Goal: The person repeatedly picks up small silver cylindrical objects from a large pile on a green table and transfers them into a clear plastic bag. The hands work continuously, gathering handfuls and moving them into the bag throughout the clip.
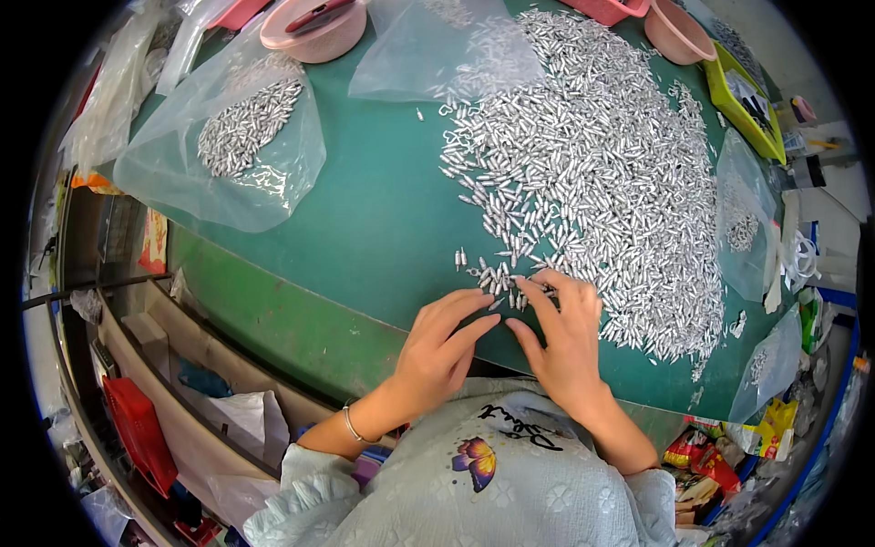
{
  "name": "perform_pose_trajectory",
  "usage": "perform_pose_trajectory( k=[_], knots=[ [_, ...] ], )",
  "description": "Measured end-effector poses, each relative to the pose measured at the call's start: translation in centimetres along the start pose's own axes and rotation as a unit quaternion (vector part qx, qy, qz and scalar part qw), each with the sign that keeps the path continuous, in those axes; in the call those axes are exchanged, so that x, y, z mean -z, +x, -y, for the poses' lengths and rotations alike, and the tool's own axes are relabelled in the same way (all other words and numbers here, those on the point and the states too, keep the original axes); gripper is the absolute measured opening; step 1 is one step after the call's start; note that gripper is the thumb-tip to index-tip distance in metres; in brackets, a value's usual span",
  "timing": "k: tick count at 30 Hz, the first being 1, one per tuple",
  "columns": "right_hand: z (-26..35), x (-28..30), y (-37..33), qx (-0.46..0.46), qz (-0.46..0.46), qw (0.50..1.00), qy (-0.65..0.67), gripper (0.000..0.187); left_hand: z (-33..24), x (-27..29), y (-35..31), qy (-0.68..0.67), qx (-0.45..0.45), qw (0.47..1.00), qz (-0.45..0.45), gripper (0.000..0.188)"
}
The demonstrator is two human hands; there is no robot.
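A broad pile of small silver spindle-shaped metal pieces (592, 173) covers the right part of the green tabletop (374, 210). Both hands are at its near left edge, where a few pieces (497, 273) lie loose. My left hand (437, 342) has its fingers stretched out, thumb and forefinger apart, with a silver piece beside the tips. Opposite it, my right hand (567, 342) rests its fingertips among the pieces, thumb held away from the forefinger. Neither hand visibly grips anything, though the right fingers partly hide the pieces under them.
A clear plastic bag (273, 196) with silver pieces lies at the far left. Behind stands a pink bowl (324, 41); another pink bowl (679, 35) and a yellow-green tray (743, 105) are far right. More plastic bags (770, 365) line the right edge. Shelving (210, 351) stands at lower left.
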State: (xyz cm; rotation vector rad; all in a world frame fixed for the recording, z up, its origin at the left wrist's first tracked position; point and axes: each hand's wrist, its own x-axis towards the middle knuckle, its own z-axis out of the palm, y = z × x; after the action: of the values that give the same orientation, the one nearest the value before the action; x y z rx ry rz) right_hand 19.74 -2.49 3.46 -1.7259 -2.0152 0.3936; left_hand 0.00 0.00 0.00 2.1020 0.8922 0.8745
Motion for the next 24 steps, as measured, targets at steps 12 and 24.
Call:
perform_pose_trajectory(
  k=[12, 24],
  knots=[
    [-0.6, -1.1, 1.2, 0.071, 0.06, 0.996, 0.011, 0.037, -2.7, 0.8, 0.9, -0.141, 0.094, 0.985, -0.018, 0.033],
    [-0.8, 0.6, -0.3, -0.001, 0.058, 0.998, 0.034, 0.042, 1.4, -4.1, -5.5, -0.62, 0.441, 0.613, 0.212, 0.034]
  ],
)
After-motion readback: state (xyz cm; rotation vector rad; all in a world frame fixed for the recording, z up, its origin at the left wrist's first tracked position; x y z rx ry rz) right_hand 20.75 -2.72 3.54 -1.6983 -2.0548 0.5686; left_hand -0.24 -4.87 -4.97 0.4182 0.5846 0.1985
